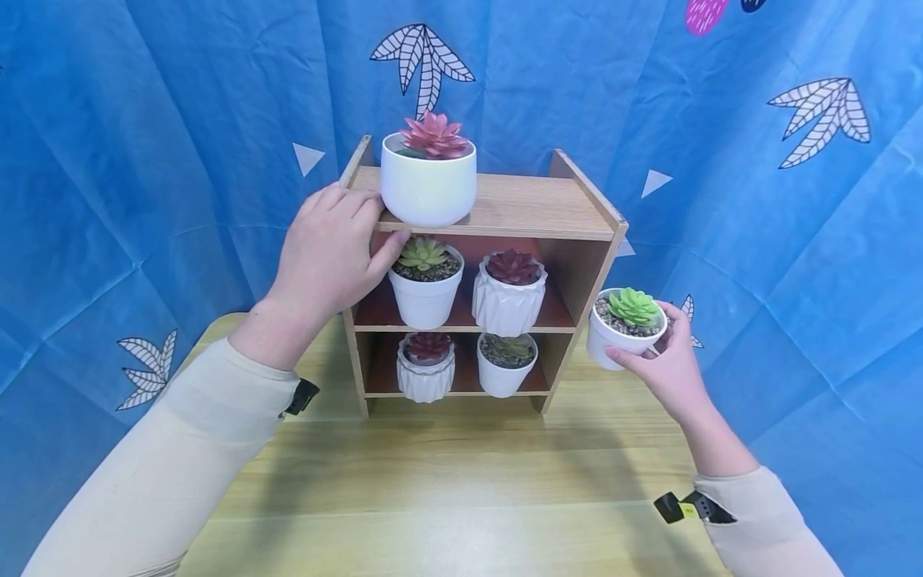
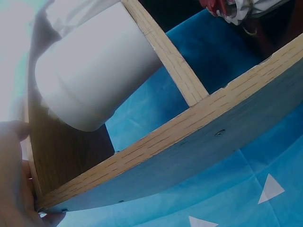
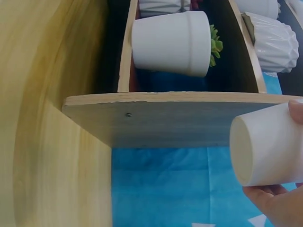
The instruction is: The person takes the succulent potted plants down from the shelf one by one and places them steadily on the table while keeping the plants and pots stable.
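Observation:
A small wooden shelf [image 1: 534,204] stands upright with potted succulents on its boards. My left hand [image 1: 328,244] grips its upper left corner, fingers over the top board and thumb at the front edge. Right beside those fingers, a round white pot with a pink succulent [image 1: 429,188] sits on the top board. Out to the right of the shelf, my right hand [image 1: 667,361] holds a white pot with a bright green succulent [image 1: 626,328], thumb in front and fingers behind. In the right wrist view, this held pot [image 3: 265,146] is tilted beside the shelf's side panel [image 3: 170,120].
On the middle board are a green succulent pot [image 1: 427,296] and a ribbed pot with a dark red succulent [image 1: 509,300]. Below them sit another ribbed pot [image 1: 426,377] and a plain white pot [image 1: 507,373]. A blue curtain [image 1: 238,104] hangs behind the wooden table [image 1: 433,481].

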`<act>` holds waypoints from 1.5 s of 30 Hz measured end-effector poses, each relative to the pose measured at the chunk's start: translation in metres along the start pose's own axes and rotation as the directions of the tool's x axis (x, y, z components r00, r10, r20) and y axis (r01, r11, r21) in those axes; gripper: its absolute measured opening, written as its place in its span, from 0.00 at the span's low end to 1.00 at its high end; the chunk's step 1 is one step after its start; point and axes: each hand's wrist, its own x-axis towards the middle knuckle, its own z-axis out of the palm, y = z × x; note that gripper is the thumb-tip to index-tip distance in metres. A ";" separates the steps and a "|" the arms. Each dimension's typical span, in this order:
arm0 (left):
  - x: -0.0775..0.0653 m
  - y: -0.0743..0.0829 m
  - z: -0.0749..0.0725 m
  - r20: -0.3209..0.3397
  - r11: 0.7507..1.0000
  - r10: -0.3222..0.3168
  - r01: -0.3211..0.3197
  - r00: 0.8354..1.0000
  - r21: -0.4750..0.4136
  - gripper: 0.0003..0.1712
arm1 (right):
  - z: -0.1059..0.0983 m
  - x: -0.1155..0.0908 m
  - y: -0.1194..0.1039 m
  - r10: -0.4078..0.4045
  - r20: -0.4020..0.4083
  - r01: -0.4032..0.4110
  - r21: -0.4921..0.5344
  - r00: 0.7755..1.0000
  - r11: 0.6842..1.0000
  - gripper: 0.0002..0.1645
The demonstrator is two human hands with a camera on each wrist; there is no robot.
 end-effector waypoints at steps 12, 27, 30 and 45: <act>0.000 0.000 0.001 0.000 1.000 0.004 -0.004 1.000 -0.002 0.30 | 0.006 -0.001 0.013 0.030 0.003 -0.030 0.042 1.000 0.999 0.55; -0.001 -0.001 0.001 0.008 1.000 -0.009 0.009 1.000 -0.004 0.30 | 0.011 -0.004 0.023 0.118 0.007 -0.118 0.006 0.993 0.993 0.60; -0.001 -0.001 0.001 0.012 1.000 -0.013 0.013 1.000 -0.003 0.30 | 0.013 -0.004 0.028 0.117 0.007 -0.117 0.024 0.993 0.993 0.58; -0.001 -0.001 0.002 0.001 1.000 -0.004 0.004 1.000 -0.001 0.31 | 0.022 -0.006 0.047 0.133 0.009 -0.133 0.085 0.991 0.987 0.61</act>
